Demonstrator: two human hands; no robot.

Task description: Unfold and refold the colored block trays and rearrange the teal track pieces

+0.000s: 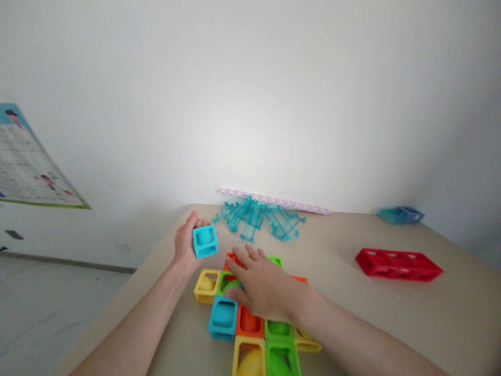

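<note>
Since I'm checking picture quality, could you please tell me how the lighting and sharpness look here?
Head view: the wall is brightest near its middle and dims toward the right edge; head view: the poster is too soft for its small text to be read; head view: the blue block in the left hand shows fairly clear edges.

The block cluster sits on the table, the right hand spread over its top. Behind the cluster's left side is the left hand, with a loose block in its grip. Straight behind the cluster lie track pieces; behind it too, beyond those, a strip. Well right of the cluster lies a row of frames; farther back on that side, a small item, possibly two pieces together. Far left of the cluster, a poster hangs on the wall.
</note>
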